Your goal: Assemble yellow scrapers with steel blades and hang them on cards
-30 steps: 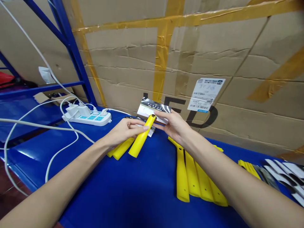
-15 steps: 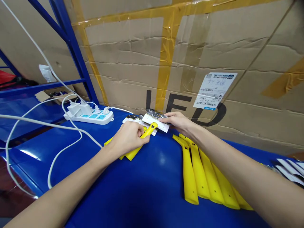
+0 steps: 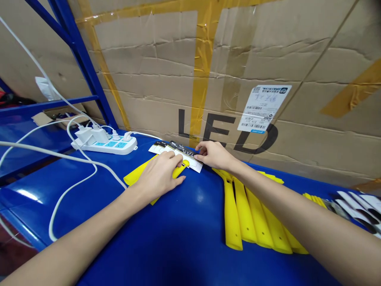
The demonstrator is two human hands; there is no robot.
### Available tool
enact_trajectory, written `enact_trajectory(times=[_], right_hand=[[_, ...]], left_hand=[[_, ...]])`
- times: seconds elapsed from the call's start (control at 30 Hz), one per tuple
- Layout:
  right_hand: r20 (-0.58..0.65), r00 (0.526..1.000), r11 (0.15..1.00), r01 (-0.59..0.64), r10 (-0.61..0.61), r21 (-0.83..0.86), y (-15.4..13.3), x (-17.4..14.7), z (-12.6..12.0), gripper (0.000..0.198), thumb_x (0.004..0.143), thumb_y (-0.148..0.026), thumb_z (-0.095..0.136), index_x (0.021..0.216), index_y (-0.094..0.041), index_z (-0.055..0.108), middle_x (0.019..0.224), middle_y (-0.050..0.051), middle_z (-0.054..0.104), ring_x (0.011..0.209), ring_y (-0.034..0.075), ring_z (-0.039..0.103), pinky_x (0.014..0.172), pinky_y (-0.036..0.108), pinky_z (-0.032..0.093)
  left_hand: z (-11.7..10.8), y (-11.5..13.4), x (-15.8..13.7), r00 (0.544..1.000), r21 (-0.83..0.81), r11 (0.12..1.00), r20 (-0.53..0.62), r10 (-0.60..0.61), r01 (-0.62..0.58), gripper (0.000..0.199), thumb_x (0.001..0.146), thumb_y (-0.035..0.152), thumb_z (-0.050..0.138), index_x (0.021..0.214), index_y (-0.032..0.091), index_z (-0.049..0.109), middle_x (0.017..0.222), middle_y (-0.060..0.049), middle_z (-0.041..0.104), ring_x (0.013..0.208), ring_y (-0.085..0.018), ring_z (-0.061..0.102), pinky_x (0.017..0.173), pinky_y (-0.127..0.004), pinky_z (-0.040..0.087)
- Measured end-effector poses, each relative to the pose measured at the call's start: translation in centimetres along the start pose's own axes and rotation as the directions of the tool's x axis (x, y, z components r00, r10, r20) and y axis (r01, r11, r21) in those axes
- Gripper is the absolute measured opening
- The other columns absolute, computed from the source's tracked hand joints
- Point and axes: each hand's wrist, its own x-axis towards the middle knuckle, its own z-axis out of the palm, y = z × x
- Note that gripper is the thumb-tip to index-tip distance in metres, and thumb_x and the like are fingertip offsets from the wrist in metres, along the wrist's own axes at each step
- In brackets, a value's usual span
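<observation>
My left hand [image 3: 160, 171] lies over a yellow plastic handle [image 3: 180, 170], its fingers bent across the top and its thumb stretched away. The handle's rounded end rests on a white card with a black printed strip [image 3: 190, 161]. My right hand [image 3: 214, 155] pinches the card's right end between thumb and fingers. More black-and-white cards [image 3: 157, 147] lie overlapped just behind. Beneath and left of my left hand, another yellow handle [image 3: 138, 172] shows in part. Under my right forearm, several yellow handles [image 3: 233, 222] lie fanned side by side on the blue tabletop [image 3: 190, 238].
A white power strip [image 3: 119, 147] with plugs and loose white cables [image 3: 89, 159] occupies the left. Behind stands a large taped cardboard box [image 3: 160, 79] marked LED. More black-and-white cards [image 3: 354, 210] lie at far right. A blue metal frame [image 3: 86, 71] rises at the left.
The card and yellow handle have come down onto the other cards. My left thumb has moved away from the handle. The view has shifted slightly, showing more on the right.
</observation>
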Motion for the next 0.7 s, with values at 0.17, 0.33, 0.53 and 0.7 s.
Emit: enact_trajectory(times=[0.17,0.33,0.53,0.7], right_hand=[[-0.104,0.990,0.995,0.096,-0.097,-0.015,-0.6,-2.4,-2.4,0.014,0.085,-0.021,0.064,0.098,-0.017,0.071,0.099,0.009,0.075,0.091,0.021,0.068,0.084,0.033,0.052],[-0.040,0.991,0.990,0.129,-0.127,0.063,0.1,-6.3,-5.9,0.006,0.085,-0.022,0.065,0.088,-0.020,0.070,0.085,0.006,0.075,0.079,0.020,0.069,0.073,0.032,0.053],[-0.078,0.997,0.999,0.022,-0.019,0.044,2.8,-11.3,-9.5,0.010,0.086,-0.026,0.064,0.090,-0.021,0.071,0.083,0.005,0.076,0.078,0.022,0.070,0.072,0.034,0.051],[-0.073,0.994,0.995,-0.090,0.086,-0.045,4.6,-15.0,-11.2,0.016,0.085,-0.026,0.064,0.097,-0.021,0.073,0.086,0.006,0.076,0.079,0.023,0.069,0.071,0.035,0.049]], left_hand=[[0.4,1.1,-0.1,0.989,0.023,0.990,-0.047,0.141,-0.140,0.018,0.094,0.034,0.054,0.089,0.018,0.060,0.095,-0.010,0.061,0.094,-0.027,0.056,0.081,-0.039,0.046],[0.9,4.3,0.5,0.970,-0.153,0.959,0.016,0.242,-0.237,0.018,0.097,0.027,0.046,0.088,0.020,0.060,0.092,-0.007,0.063,0.087,-0.022,0.058,0.076,-0.034,0.045],[0.8,9.1,3.0,0.966,-0.318,0.938,0.163,0.200,-0.141,0.013,0.093,0.030,0.048,0.085,0.021,0.056,0.074,-0.002,0.064,0.064,-0.017,0.057,0.059,-0.030,0.036],[-0.3,12.6,5.9,0.943,-0.081,0.994,0.321,0.090,-0.067,0.016,0.085,0.033,0.052,0.095,0.022,0.059,0.077,-0.007,0.064,0.062,-0.022,0.056,0.054,-0.032,0.030]])
